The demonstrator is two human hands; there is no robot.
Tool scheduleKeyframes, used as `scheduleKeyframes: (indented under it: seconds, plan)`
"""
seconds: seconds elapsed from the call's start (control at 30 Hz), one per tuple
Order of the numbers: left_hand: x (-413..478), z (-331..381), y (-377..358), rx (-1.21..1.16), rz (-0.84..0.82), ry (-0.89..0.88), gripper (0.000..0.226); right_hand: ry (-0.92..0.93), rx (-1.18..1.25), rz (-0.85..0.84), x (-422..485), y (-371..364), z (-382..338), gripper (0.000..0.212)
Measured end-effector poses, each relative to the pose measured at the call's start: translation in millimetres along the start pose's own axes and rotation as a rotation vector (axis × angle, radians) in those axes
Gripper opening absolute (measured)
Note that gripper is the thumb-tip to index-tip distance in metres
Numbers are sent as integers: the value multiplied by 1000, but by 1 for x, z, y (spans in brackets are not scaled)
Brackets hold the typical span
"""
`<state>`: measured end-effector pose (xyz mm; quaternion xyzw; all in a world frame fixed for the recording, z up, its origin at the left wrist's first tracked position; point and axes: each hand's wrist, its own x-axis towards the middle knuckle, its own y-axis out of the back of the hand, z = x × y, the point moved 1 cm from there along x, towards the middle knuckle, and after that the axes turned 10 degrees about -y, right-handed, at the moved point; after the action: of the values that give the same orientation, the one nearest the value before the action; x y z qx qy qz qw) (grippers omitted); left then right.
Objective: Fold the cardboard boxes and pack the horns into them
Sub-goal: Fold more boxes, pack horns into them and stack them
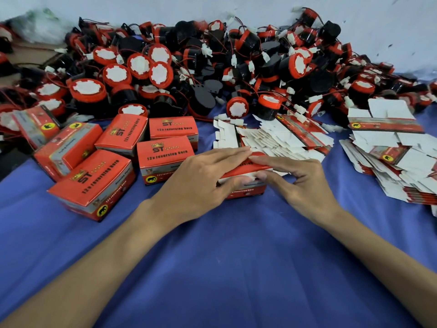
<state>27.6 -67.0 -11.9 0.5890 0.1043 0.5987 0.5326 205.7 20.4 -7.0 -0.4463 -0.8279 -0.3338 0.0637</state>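
Head view: left hand point(201, 178) and right hand point(300, 178) both grasping red box point(246, 171) at frame centre, fingers over lid; horns point(165, 67) piled across top.

packing wkshop, horn pile point(189, 67), flat boxes point(390, 150)

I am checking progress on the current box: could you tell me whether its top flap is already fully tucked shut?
No: both hands, left hand and right hand, hold the red box, whose top flap is raised with a white gap beneath.
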Motion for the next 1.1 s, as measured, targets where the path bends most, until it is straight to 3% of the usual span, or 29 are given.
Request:
scheduleKeyframes:
  seconds: [0.47, 0.63, 0.8, 0.93, 1.0, 1.1]
  plan:
    - [2, -3, 0, -2, 70, -64, 43, 120, -95, -51, 0, 6, 5, 40]
    - [-4, -2, -2, 27, 26, -88, 46, 159, -113, -72, 1, 7, 6, 40]
    - [-4, 1, -3, 118, 37, -127, 44, 380, -450, -82, 5, 20, 0, 39]
    - [-3, 2, -4, 170, 63, -157, 40, 549, -762, 62, 4, 22, -9, 19]
    - [-3, 2, -4, 188, 79, -166, 39, 538, -821, 95, 1, 23, -14, 24]
    - [-2, 2, -4, 219, 79, -162, 41, 379, -820, 22, 0, 25, -16, 47]
